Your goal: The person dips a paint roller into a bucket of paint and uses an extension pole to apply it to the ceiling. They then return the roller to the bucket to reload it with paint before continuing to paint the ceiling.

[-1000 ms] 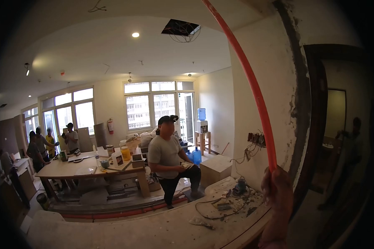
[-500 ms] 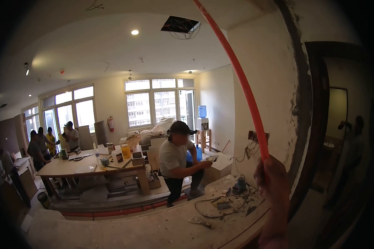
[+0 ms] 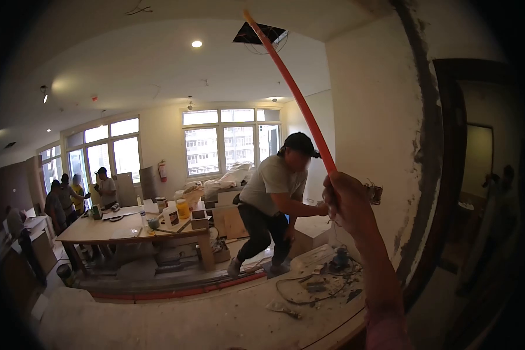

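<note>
My right hand is wrapped round the lower end of a long orange conduit pipe. The pipe slants up and to the left, and its far tip overlaps the square ceiling opening in this view. Behind my wrist, an electrical box is set in the wall. A co-worker in a cap leans forward just beyond, one arm stretched toward the wall wires near my hand. My left hand is out of view.
A dusty bench top fills the foreground, bearing a corded blue power tool and scraps. Behind it, orange pipes lie on the floor. A work table holds jars and tools. Several people stand at the far left.
My right hand has risen and moved left, bringing the pipe's upper tip into view. The co-worker has risen from a low seated pose and leaned toward the wall.
</note>
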A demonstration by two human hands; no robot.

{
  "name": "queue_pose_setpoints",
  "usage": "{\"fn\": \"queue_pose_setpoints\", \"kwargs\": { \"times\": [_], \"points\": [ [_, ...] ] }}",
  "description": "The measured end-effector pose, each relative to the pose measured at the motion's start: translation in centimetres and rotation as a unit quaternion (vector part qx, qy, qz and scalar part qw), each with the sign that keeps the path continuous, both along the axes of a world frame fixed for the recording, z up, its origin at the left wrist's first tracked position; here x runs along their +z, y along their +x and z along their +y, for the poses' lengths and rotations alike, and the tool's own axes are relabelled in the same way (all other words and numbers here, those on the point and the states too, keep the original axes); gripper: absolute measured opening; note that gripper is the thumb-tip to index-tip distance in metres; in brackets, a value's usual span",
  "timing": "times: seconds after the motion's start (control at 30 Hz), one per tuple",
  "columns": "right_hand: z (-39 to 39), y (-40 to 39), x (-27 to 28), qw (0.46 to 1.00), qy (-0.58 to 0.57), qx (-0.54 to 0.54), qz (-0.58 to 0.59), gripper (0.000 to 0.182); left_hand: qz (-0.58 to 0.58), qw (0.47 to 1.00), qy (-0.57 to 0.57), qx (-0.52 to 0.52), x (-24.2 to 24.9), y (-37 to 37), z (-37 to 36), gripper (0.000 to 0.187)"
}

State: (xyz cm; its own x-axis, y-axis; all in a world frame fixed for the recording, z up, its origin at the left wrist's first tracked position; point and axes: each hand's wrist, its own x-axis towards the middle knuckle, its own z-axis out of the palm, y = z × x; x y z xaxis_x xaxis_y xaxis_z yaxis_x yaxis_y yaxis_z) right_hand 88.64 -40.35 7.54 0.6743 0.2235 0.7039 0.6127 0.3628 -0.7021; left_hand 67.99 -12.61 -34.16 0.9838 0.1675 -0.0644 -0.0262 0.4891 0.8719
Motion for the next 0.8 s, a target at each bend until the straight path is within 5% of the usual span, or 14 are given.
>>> {"fn": "queue_pose_setpoints", "kwargs": {
  "times": [0.57,0.8],
  "points": [
    [11.3,9.0,5.1,0.998,-0.038,0.014,0.038,0.030,0.018,0.997,-0.004,0.076,0.2,-6.5,1.9,0.014],
    [9.9,3.4,-5.9,0.993,-0.092,-0.074,0.006,0.040,0.026,0.998,-0.010,0.062,-0.1,-7.8,3.1,0.017]
  ]
}}
